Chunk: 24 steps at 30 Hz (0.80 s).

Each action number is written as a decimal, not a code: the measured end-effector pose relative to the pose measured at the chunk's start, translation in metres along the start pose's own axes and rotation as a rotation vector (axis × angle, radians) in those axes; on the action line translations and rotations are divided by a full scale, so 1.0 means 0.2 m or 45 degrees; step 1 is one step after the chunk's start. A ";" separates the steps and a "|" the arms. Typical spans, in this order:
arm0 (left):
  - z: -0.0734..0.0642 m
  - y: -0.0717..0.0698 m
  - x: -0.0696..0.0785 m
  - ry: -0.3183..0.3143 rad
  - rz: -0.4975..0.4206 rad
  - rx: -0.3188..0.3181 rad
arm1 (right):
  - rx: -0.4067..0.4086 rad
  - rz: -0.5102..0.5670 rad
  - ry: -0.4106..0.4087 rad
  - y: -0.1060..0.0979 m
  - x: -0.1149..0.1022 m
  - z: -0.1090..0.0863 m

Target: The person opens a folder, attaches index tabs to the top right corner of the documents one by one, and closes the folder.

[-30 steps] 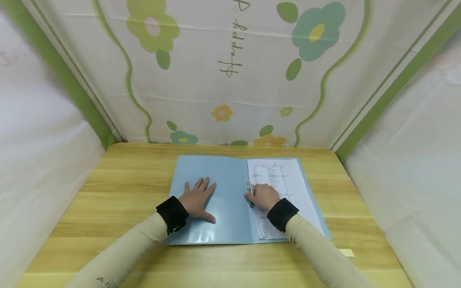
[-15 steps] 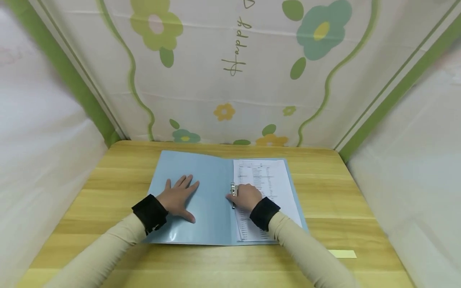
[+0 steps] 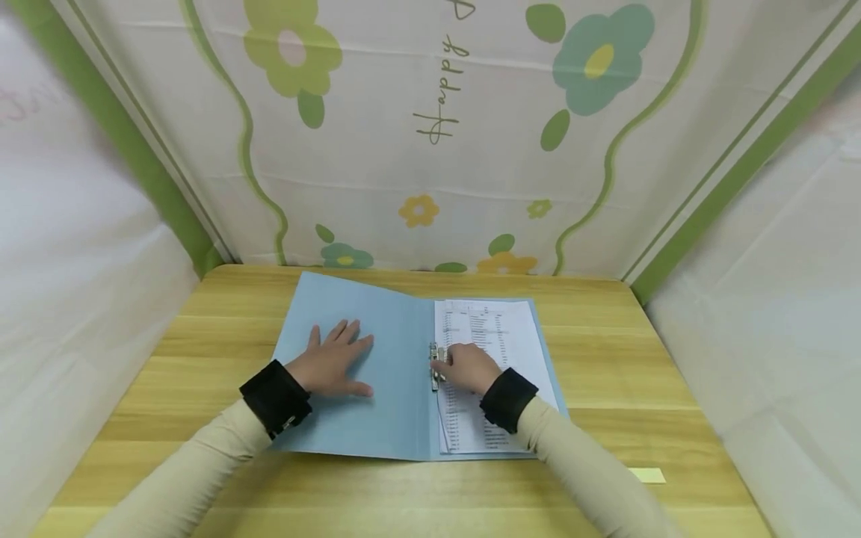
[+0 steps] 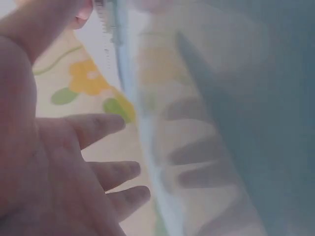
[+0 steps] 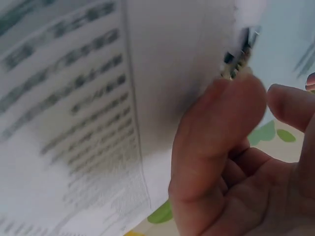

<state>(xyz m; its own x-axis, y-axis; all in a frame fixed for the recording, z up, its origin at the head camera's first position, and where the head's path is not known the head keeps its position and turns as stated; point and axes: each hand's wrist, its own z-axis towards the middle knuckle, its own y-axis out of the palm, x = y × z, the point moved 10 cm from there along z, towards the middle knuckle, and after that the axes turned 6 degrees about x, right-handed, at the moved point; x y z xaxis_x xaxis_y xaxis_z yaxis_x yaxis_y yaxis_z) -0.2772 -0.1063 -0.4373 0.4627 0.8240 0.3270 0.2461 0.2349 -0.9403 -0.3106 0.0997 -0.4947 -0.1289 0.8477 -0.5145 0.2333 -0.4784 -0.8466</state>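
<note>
A light blue folder lies spread wide on the table, its left cover tilted up slightly at the far edge. Printed sheets fill its right side, with a metal lever clip at their left edge by the spine. Over the left cover, my left hand holds its fingers spread and straight; the left wrist view mirrors them in the glossy cover. My right hand is curled at the clip. In the right wrist view the bent index fingertip is on the clip, with the thumb a little apart.
A pale yellow strip lies on the wooden table near the front right. Flower-printed cloth rises behind the table, and white cloth walls stand at both sides.
The folder and both hands sit further left in view than a second ago. The right fingers have drawn up at the clip, its lever now standing higher. The left cover's far edge has lifted.
</note>
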 end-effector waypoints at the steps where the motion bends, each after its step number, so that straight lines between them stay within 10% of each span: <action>1: 0.00 -0.02 0.02 0.007 0.003 0.011 | 0.000 -0.003 -0.003 -0.02 0.01 -0.01; 13: 0.02 -0.10 0.44 0.122 -0.066 0.080 | 0.081 -0.030 -0.043 -0.34 0.20 -0.20; 24: 0.14 0.11 0.78 0.316 -0.002 0.079 | 0.236 -0.073 -0.125 -0.61 0.49 -0.53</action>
<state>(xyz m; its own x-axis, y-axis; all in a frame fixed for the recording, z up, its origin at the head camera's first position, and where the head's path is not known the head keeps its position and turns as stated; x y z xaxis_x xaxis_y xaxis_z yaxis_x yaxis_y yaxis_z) -0.2227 0.0416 -0.4089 0.6594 0.6734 0.3342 0.1975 0.2738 -0.9413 -0.2494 0.2657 -0.4279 -0.2326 0.8527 -0.4677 0.0429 -0.4714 -0.8809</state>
